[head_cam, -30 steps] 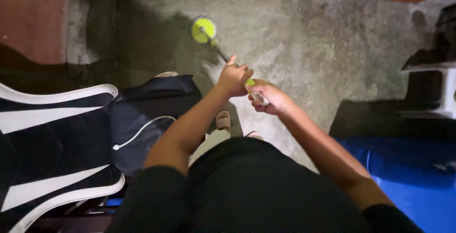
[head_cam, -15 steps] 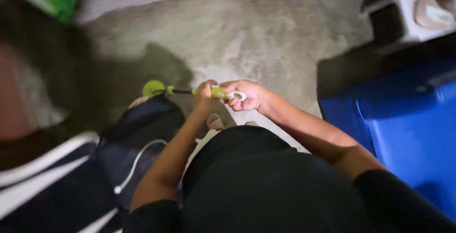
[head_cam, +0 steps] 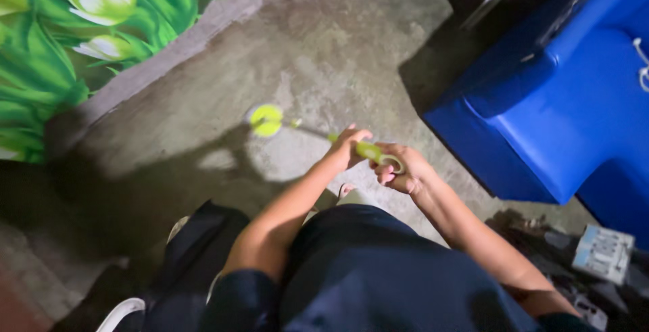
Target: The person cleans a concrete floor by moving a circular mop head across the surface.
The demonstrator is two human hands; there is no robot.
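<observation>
Both my hands grip the yellow-green handle (head_cam: 370,150) of a long thin tool. My left hand (head_cam: 348,146) is closed around the handle a little further down the shaft. My right hand (head_cam: 400,170) holds the handle's upper end, where a pale loop shows. The thin shaft runs away to the left to a round yellow-green head (head_cam: 266,120) resting on or just above the grey concrete floor (head_cam: 338,55). My dark shirt fills the bottom of the view.
A large blue plastic container (head_cam: 561,115) stands to the right. A green cloth printed with pale flowers (head_cam: 74,28) covers the upper left beyond a raised concrete edge. A dark bag (head_cam: 196,251) lies lower left. Small clutter and a pale box (head_cam: 604,252) sit lower right.
My view has swung: the flowered cloth now fills the upper left and the blue container looms closer on the right. The tool's head sits further out on the floor; both hands keep their grip.
</observation>
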